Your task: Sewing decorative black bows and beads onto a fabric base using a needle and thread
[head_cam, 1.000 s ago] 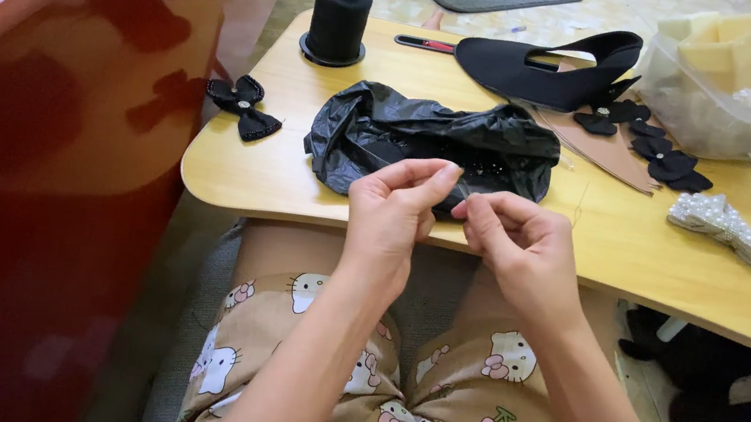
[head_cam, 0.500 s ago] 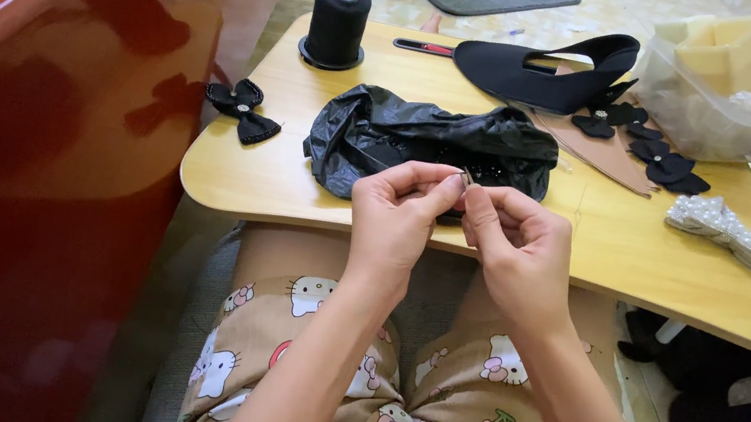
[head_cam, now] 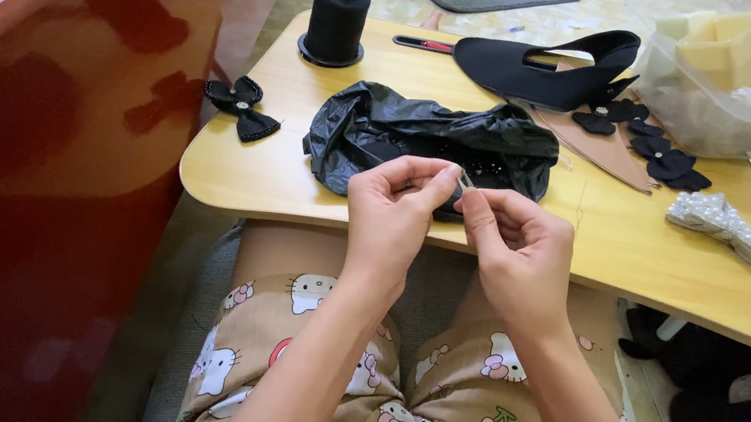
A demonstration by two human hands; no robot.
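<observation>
Black plastic bag [head_cam: 432, 137] lies on the wooden counter [head_cam: 582, 236] at twelve o'clock of both hands. Left hand [head_cam: 395, 209] and right hand [head_cam: 515, 242] pinch a tiny silvery piece [head_cam: 463, 180] between fingertips, seemingly threading or fitting it; steadiness matters next.

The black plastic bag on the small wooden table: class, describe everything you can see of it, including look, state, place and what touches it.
The crumpled black plastic bag is thin, glossy film, heavily creased and slumped into a low heap, its mouth gaping towards the person. It lies near the middle of the light wooden lap table, in front of the black thread spool and beside the black slingback shoe upper. The left hand and right hand are raised just in front of it, covering its near edge; whether they touch it cannot be told.
</observation>
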